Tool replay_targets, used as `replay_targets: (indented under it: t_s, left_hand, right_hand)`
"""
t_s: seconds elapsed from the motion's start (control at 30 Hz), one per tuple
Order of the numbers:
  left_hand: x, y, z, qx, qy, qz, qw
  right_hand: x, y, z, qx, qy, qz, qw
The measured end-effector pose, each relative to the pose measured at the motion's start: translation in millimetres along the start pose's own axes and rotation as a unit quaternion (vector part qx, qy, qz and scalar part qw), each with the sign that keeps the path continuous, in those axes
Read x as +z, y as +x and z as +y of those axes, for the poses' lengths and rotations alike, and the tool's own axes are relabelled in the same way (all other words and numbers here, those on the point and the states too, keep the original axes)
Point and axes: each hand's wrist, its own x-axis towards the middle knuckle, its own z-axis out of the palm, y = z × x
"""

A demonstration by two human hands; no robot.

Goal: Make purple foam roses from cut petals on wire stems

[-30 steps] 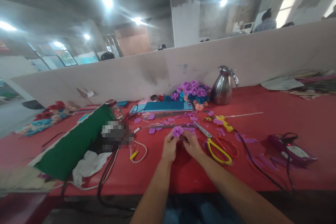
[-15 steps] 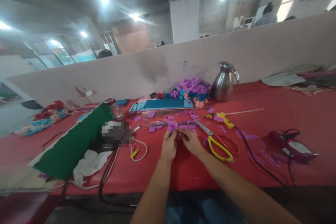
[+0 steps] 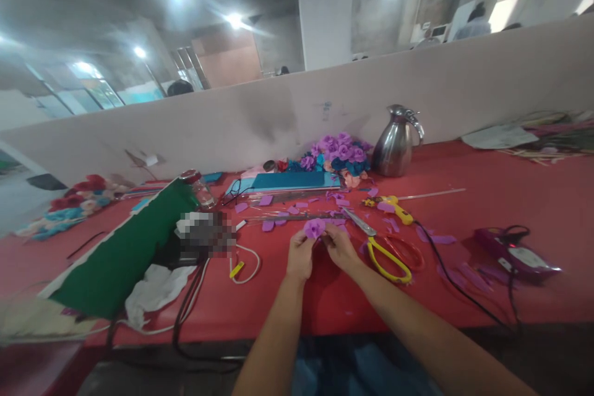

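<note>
Above the red table a small purple paper flower is held between my two hands. My left hand pinches it from the left, near its base. On the other side, the fingers of my right hand close on its right edge. Scissors with one yellow and one red handle lie just right of my right hand. Loose purple paper petals are scattered beyond both hands. Behind them, a heap of finished purple flowers rests against the low wall.
A steel jug stands at the back. Rightward lie a yellow glue gun with a black cord and a purple box. To the left are a green board, a glass jar, white tissue and cables. A blue sheet lies ahead.
The purple flower has moved slightly right and now shows more of its open face toward me. Both hands stay closed on it. The view has shifted a little.
</note>
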Motion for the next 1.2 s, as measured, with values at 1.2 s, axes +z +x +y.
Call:
replay_targets:
  t_s: [1.2]
  left_hand:
    - [0.6, 2, 11, 0.028, 0.039, 0.013, 0.999]
  right_hand:
    - [-48, 19, -98, -0.143, -0.233, 0.121, 0.954]
